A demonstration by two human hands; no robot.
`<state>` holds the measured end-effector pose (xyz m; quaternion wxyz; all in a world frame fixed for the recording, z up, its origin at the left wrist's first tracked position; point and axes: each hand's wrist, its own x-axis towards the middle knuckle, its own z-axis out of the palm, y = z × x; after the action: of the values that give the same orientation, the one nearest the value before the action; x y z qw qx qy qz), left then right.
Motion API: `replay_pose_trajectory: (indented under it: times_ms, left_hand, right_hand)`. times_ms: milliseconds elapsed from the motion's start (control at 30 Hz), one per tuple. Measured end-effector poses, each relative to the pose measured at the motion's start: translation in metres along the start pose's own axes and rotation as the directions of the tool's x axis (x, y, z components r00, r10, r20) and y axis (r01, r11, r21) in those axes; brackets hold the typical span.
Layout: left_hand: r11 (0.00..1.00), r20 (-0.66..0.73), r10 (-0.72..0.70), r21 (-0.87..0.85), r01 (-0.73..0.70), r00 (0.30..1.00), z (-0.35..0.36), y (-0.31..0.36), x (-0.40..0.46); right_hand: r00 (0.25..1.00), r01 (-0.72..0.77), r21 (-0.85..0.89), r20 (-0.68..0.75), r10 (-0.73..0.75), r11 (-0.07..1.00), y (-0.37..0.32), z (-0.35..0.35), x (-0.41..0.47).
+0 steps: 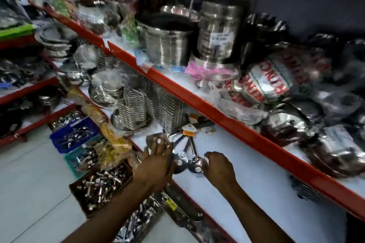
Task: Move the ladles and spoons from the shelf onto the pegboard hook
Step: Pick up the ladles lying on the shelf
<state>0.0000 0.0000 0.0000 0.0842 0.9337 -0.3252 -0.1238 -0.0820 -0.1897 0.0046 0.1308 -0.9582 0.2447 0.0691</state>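
Observation:
A bunch of steel ladles point(187, 156) lies on the white lower shelf point(246, 163), handles fanned toward an orange tag point(188, 133), bowls toward me. My left hand point(158, 162) rests flat at the bunch's left, fingers spread, over a thin steel piece. My right hand point(218, 167) is curled beside the rightmost ladle bowl point(195, 165), touching its rim. No pegboard or hook shows in this view.
Wire cutlery holders point(136, 110) stand behind the ladles. The red-edged upper shelf point(197, 98) overhangs, loaded with steel canisters point(215, 31) and wrapped pans. Blue point(73, 136) and green crates and a box of cutlery point(100, 185) sit on the floor at left.

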Motion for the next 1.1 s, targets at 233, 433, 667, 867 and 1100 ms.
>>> replay_pose_trajectory:
  times_ms: [233, 433, 667, 867, 1100]
  left_hand:
    - [0.997, 0.044, 0.06, 0.035, -0.062, 0.997, 0.021, -0.022, 0.051]
    - [0.996, 0.074, 0.083, -0.018, -0.082, 0.994, 0.026, -0.029, 0.068]
    - [0.969, -0.019, 0.063, -0.238, -0.066, 0.998, 0.031, -0.016, 0.098]
    - [0.844, 0.05, -0.12, -0.521, 0.128, 0.992, 0.04, 0.024, 0.123]
    - [0.773, 0.093, -0.24, -0.584, 0.249, 0.966, 0.138, 0.021, 0.171]
  right_hand:
    - [0.984, -0.174, 0.105, 0.051, 0.169, 0.979, -0.029, 0.038, 0.08]
    - [0.97, -0.238, 0.026, 0.045, 0.237, 0.971, -0.038, 0.04, 0.096]
    - [0.944, -0.321, 0.119, 0.126, 0.306, 0.94, -0.021, 0.024, 0.106]
    - [0.951, -0.306, 0.144, 0.091, 0.296, 0.941, 0.013, -0.001, 0.078]
    - [0.9, -0.429, 0.275, 0.056, 0.431, 0.86, 0.064, -0.01, 0.018]
